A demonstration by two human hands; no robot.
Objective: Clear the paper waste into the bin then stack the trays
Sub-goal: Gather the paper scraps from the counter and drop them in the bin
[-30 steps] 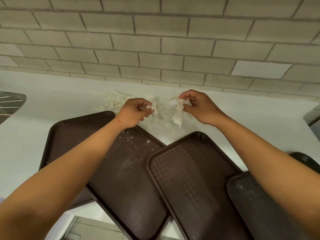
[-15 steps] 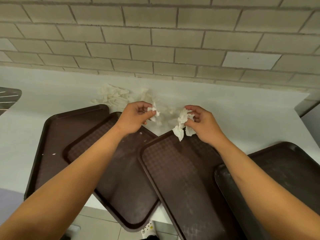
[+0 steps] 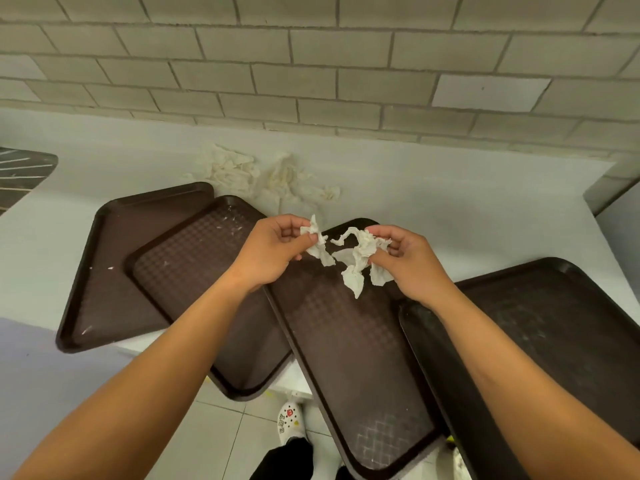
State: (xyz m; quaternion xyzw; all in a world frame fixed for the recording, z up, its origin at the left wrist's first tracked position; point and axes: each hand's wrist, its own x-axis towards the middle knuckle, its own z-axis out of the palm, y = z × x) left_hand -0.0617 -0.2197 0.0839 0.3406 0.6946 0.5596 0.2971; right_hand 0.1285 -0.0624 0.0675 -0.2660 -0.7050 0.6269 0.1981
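My left hand [image 3: 273, 251] pinches a small crumpled white paper scrap [image 3: 318, 245] above the trays. A larger torn wad of paper [image 3: 360, 261] hangs from the curled fingers of my right hand [image 3: 408, 261]. More crumpled paper waste [image 3: 263, 174] lies on the white counter near the wall. Several dark brown trays overlap on the counter: one at far left [image 3: 104, 271], one partly over it [image 3: 194, 258], a long middle one [image 3: 353, 358] under my hands, and one at right [image 3: 571, 323]. No bin is in view.
The white counter [image 3: 450, 202] backs onto a grey brick wall [image 3: 311, 64]. The trays overhang the counter's front edge above a tiled floor, where a white shoe [image 3: 290, 420] shows. A dark slatted object [image 3: 20, 171] sits at far left.
Both hands have lifted paper from the pile by the wall and drawn back toward me over the middle tray. The view has tilted down, showing more trays and floor.
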